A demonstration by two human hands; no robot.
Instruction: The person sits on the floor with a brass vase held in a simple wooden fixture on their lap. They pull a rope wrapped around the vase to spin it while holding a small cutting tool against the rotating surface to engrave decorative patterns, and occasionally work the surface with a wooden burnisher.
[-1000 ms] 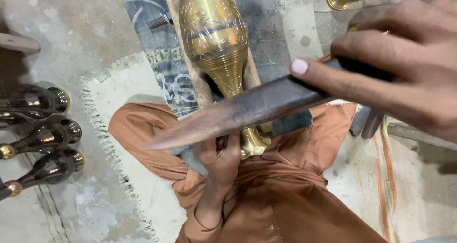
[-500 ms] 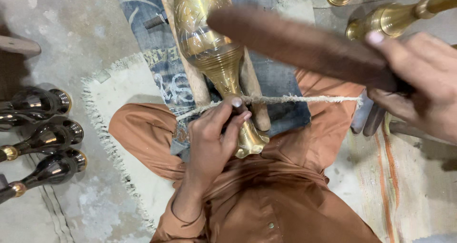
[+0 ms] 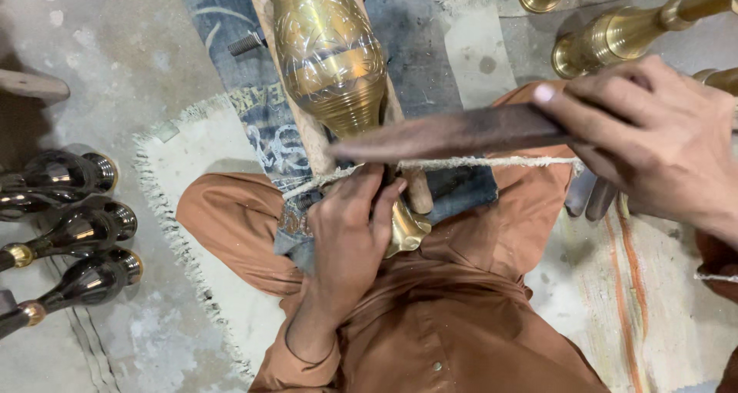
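Bright, soft light from above, w/ white glare streaks on brass vase [image 3: 330, 54] just above left hand [image 3: 350, 231]. Faint shadows under hand. Right hand [image 3: 653, 139] a bit blurry, close to cam. Edges stretched slightly.

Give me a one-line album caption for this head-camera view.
Seated cross-legged, left hand steadies an engraved brass vase while right hand holds a dark wooden stick.

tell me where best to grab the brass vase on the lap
Grip the brass vase by its narrow neck, just above the flared foot, coming from the left, as the left hand does. The neck is the slimmest part, so fingers can wrap it, while the body is wide and polished. The right hand with its wooden stick and the cord fill the right side.
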